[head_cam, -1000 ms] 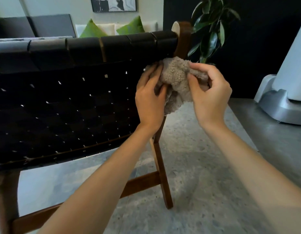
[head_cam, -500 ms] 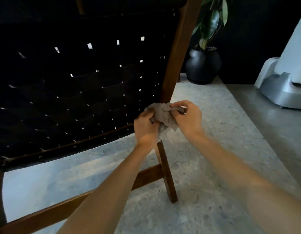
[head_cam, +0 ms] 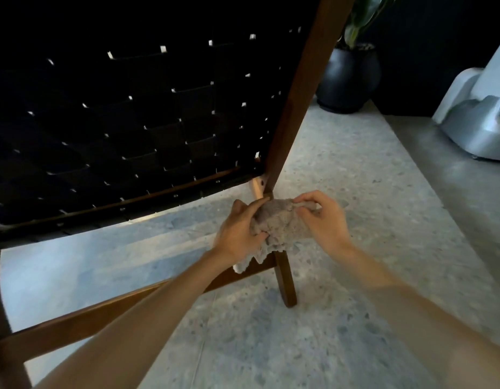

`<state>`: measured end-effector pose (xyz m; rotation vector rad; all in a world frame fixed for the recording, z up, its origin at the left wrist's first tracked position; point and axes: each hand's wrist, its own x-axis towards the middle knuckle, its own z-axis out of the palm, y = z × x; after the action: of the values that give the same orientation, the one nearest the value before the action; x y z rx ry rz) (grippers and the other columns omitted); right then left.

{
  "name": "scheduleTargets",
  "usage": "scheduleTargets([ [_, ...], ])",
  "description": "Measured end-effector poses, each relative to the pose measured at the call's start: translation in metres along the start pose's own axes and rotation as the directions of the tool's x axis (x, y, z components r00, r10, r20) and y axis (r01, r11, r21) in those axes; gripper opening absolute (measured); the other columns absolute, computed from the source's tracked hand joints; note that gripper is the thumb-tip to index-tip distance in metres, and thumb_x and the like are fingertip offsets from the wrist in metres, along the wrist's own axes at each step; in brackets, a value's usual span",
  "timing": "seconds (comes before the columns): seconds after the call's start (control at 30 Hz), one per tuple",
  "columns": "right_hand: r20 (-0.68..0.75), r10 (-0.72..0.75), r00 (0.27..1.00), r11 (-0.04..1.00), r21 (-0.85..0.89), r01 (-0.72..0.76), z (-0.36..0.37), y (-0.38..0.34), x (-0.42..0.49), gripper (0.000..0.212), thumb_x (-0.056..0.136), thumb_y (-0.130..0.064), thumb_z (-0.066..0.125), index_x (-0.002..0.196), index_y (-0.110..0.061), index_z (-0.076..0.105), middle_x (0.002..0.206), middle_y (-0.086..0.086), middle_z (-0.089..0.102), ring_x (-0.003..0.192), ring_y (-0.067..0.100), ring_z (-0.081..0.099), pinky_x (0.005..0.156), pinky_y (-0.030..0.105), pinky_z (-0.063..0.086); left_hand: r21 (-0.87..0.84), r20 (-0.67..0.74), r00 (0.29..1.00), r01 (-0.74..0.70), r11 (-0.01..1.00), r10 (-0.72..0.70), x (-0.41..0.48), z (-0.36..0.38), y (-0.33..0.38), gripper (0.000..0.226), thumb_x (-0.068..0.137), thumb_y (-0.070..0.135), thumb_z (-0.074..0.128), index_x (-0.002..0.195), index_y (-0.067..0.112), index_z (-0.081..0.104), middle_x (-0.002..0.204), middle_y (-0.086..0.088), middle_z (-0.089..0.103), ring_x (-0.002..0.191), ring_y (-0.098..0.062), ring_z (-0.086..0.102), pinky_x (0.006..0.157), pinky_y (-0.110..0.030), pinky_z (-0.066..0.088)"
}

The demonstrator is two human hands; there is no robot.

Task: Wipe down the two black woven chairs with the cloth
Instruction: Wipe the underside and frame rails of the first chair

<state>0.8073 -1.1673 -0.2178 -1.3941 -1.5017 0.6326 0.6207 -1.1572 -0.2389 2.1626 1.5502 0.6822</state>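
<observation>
A black woven chair (head_cam: 131, 122) fills the upper left; I see its back from behind, framed in dark brown wood. A fluffy grey-beige cloth (head_cam: 282, 226) is wrapped around the right rear leg (head_cam: 285, 279), just below the joint where the backrest post meets it. My left hand (head_cam: 239, 234) grips the cloth's left side, thumb and forefinger against the wood. My right hand (head_cam: 324, 220) pinches the cloth's right side with curled fingers. Only one chair is in view.
A black round plant pot (head_cam: 349, 77) stands on the floor behind the chair's right post. A white and grey appliance base (head_cam: 473, 122) sits at the far right. A wooden crossbar (head_cam: 108, 313) runs low to the left over the speckled grey floor.
Both hands slid the cloth down the right rear post from the top of the backrest to the leg joint, and my head followed downward and closer.
</observation>
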Motion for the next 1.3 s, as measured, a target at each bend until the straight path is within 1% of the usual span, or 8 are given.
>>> scheduleTargets([
  [0.33,0.007,-0.044,0.999,0.972,-0.232,0.044,-0.019,0.009,-0.029,0.021,0.087,-0.008,0.067,0.101,-0.024,0.063,0.097,-0.018,0.058,0.086,-0.012,0.052,0.076,-0.001,0.035,-0.128,0.275,0.961,0.077,0.989,-0.039,-0.016,0.0,0.009,0.034,0.075,0.043,0.077,0.081,0.029,0.047,0.11,-0.001,0.033,0.106,-0.016,0.04,0.085,-0.018,0.04],
  [0.43,0.058,-0.155,0.986,0.887,-0.431,0.165,-0.015,0.011,-0.041,0.018,0.085,-0.007,0.067,0.097,-0.02,0.066,0.099,-0.011,0.058,0.089,-0.006,0.044,0.09,0.007,0.03,-0.256,0.265,0.962,0.137,0.957,-0.067,-0.018,-0.004,0.012,0.024,0.08,0.044,0.072,0.08,0.034,0.051,0.087,0.013,0.055,0.083,-0.004,0.056,0.058,-0.002,0.039],
  [0.6,0.216,-0.23,0.949,0.916,-0.282,0.286,0.002,0.002,-0.069,0.021,0.081,-0.01,0.07,0.093,-0.025,0.063,0.09,-0.018,0.057,0.087,-0.01,0.048,0.085,0.005,0.036,-0.594,0.367,0.856,0.517,0.617,-0.364,-0.012,-0.011,0.01,0.049,0.083,0.039,0.07,0.122,0.017,0.051,0.11,-0.001,0.063,0.095,-0.014,0.063,0.069,-0.023,0.055],
  [0.73,0.365,-0.071,0.928,0.964,-0.212,0.158,0.019,0.004,-0.087,0.053,0.076,-0.049,0.071,0.121,-0.03,0.051,0.116,-0.016,0.051,0.106,-0.005,0.047,0.087,0.009,0.04,-0.713,0.567,0.752,0.652,0.256,-0.335,-0.011,-0.02,0.002,0.033,0.083,0.028,0.072,0.109,0.01,0.062,0.105,-0.008,0.067,0.095,-0.016,0.067,0.077,-0.028,0.059],
  [0.83,0.335,-0.005,0.942,0.967,-0.237,0.09,0.028,0.007,-0.081,0.034,0.082,-0.027,0.074,0.111,-0.027,0.056,0.106,-0.014,0.057,0.1,0.004,0.056,0.083,0.013,0.045,-0.77,0.589,0.76,0.631,0.096,-0.275,-0.013,-0.02,-0.008,0.019,0.083,0.021,0.071,0.098,0.009,0.067,0.096,-0.01,0.07,0.088,-0.017,0.07,0.067,-0.027,0.06],
  [0.93,0.322,0.051,0.945,0.965,-0.259,0.036,0.034,0.008,-0.073,0.015,0.088,-0.018,0.066,0.099,-0.028,0.061,0.091,-0.014,0.062,0.088,0.008,0.061,0.072,0.009,0.043,-0.792,0.568,0.81,0.586,0.17,-0.148,-0.017,-0.02,-0.023,0.015,0.086,0.014,0.067,0.1,0.009,0.069,0.087,-0.004,0.074,0.089,-0.014,0.071,0.072,-0.023,0.058],
  [1.07,0.245,0.08,0.966,0.928,-0.373,0.018,0.036,0.011,-0.065,0.01,0.094,-0.021,0.056,0.099,-0.03,0.058,0.085,-0.014,0.061,0.073,0.0,0.056,0.06,0.011,0.041,-0.79,0.481,0.863,0.503,0.351,-0.156,-0.016,-0.014,-0.047,0.043,0.086,-0.003,0.062,0.125,0.011,0.055,0.12,-0.01,0.06,0.103,-0.018,0.065,0.08,-0.025,0.057],
  [1.3,-0.006,0.192,0.981,0.921,-0.344,-0.183,0.031,0.018,-0.04,0.007,0.097,-0.018,0.051,0.097,-0.02,0.058,0.083,-0.012,0.053,0.075,-0.002,0.048,0.061,0.005,0.035,-0.454,0.233,0.973,0.11,0.884,-0.002,-0.005,0.004,-0.06,0.035,0.094,0.007,0.056,0.128,0.013,0.05,0.112,-0.001,0.052,0.079,-0.003,0.056,0.063,-0.015,0.051],
])
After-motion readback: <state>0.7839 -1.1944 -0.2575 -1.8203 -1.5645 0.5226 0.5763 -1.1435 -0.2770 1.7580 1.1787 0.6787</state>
